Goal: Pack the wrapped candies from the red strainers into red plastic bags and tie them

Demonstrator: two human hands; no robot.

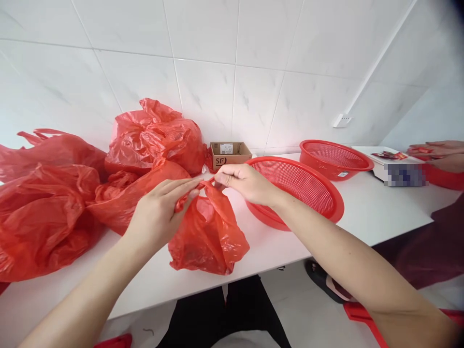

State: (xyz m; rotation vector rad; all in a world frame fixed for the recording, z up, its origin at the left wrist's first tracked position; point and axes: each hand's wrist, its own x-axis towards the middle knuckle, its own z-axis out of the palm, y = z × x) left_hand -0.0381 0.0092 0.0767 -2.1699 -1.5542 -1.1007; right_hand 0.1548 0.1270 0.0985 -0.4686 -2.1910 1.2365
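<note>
Both of my hands are at the gathered top of a red plastic bag [217, 237], whose lower part sits near the front of the white table [145, 290]. My left hand [163, 205] grips a twisted end of it, fingers pressed together. Thumb and forefinger of my right hand [246, 181] pinch the other side of the top. What is inside the bag cannot be made out through the plastic. Just behind my right wrist is a red perforated basket [326, 193], partly covered by my forearm.
Larger filled red bags [155, 137] crowd the left side and back. A small cardboard box [231, 153] stands by the wall. Toward the right are a second red basket [315, 164] and a scale [380, 166] with small packets on it. Another person's hands [444, 152] hold something red beyond it.
</note>
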